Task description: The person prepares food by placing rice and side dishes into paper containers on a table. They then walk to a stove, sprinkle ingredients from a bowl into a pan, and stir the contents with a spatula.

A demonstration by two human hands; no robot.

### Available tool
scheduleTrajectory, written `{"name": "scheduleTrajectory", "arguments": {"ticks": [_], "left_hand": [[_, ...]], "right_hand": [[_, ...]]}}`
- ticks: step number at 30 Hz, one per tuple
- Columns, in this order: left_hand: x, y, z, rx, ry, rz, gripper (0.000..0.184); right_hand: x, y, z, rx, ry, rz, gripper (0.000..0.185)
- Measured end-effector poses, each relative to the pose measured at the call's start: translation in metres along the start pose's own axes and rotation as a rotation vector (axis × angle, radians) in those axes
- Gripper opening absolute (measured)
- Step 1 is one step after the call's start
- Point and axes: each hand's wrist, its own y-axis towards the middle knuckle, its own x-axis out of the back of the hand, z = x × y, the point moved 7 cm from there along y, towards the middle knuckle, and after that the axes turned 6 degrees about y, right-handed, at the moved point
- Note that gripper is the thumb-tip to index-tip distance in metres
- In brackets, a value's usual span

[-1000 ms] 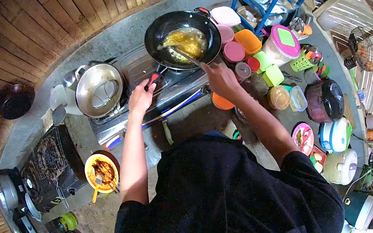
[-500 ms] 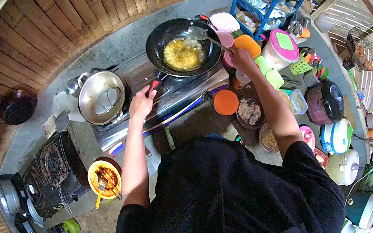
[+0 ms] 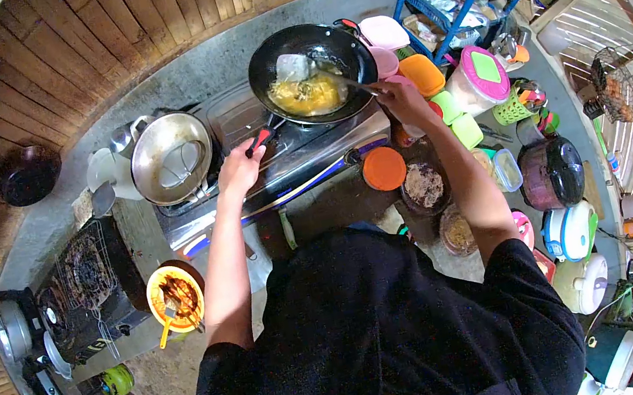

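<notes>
A black wok (image 3: pixel 347 44) sits tilted over the stove (image 3: pixel 264 186), with a yellow egg-like mixture (image 3: pixel 308 99) in liquid at its near side. My left hand (image 3: pixel 239 174) is closed round the wok's red and black handle (image 3: pixel 262 138). In my right hand (image 3: pixel 405 104) is the handle of a metal spatula (image 3: pixel 292 68), whose broad blade reaches over the far left part of the mixture. Whether the blade touches the food I cannot tell. On the left burner rests a silver pan (image 3: pixel 151 171) with a wire or glass-like piece inside.
Plastic tubs, including an orange one (image 3: pixel 422 76), crowd the right beside a blue rack (image 3: pixel 418 6). An orange lid (image 3: pixel 384 168) and a stone-like bowl (image 3: pixel 424 185) lie near my right forearm. A yellow bowl of dark sauce (image 3: pixel 154 294) stands left, near a black grill stove (image 3: pixel 70 313).
The spatula blade has swept left across the wok, from its right side to above the mixture. My right hand shifted slightly left and down. The mixture looks folded and smaller; my left hand keeps its grip.
</notes>
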Motion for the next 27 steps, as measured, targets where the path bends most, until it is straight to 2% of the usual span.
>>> {"name": "scheduleTrajectory", "arguments": {"ticks": [1, 2, 4, 7, 8, 10, 14, 16, 17, 19, 23, 25, 26, 27], "left_hand": [[0.0, 0.001, 0.0, -0.022, 0.002, -0.027, 0.038], [-0.001, 0.001, 0.002, -0.023, 0.002, -0.024, 0.038], [0.0, 0.001, 0.0, -0.031, -0.011, -0.008, 0.037], [0.002, -0.001, -0.003, -0.025, -0.02, 0.019, 0.037], [0.003, -0.001, -0.004, -0.023, -0.021, 0.019, 0.037], [0.006, -0.004, -0.007, -0.025, -0.027, 0.012, 0.036], [0.003, -0.002, -0.004, -0.002, -0.009, 0.024, 0.037], [0.001, 0.001, -0.002, -0.029, -0.004, 0.005, 0.038], [-0.001, 0.002, 0.0, -0.028, -0.004, 0.005, 0.038], [0.001, 0.0, -0.002, -0.026, -0.009, 0.009, 0.039], [0.005, -0.004, -0.006, 0.02, -0.03, 0.082, 0.048], [0.006, -0.003, -0.008, -0.029, -0.013, 0.05, 0.051], [0.003, -0.002, -0.005, -0.03, -0.014, 0.05, 0.051], [0.003, -0.001, -0.005, -0.061, -0.006, 0.009, 0.044]], "right_hand": [[0.011, -0.003, 0.011, 0.099, -0.102, -0.088, 0.023], [0.016, -0.007, 0.015, 0.095, -0.103, -0.088, 0.023], [0.029, -0.014, 0.013, -0.087, -0.417, -0.139, 0.024], [0.033, -0.019, 0.005, -0.023, -0.519, -0.196, 0.024], [0.034, -0.021, 0.0, -0.022, -0.519, -0.195, 0.024], [0.026, -0.024, -0.012, -0.07, -0.595, -0.05, 0.021], [0.004, -0.023, -0.028, -0.058, -0.502, 0.11, 0.021], [-0.008, -0.023, -0.009, 0.139, -0.278, 0.19, 0.022], [-0.011, -0.023, -0.006, 0.14, -0.277, 0.19, 0.022], [-0.009, -0.023, 0.003, -0.059, 0.014, 0.153, 0.022], [-0.003, -0.02, 0.015, -0.062, -0.062, 0.088, 0.026], [0.007, -0.018, 0.007, -0.126, -0.22, -0.051, 0.026], [0.008, -0.018, 0.005, -0.127, -0.221, -0.051, 0.026], [0.014, -0.018, 0.008, -0.098, -0.355, -0.083, 0.027]]}}
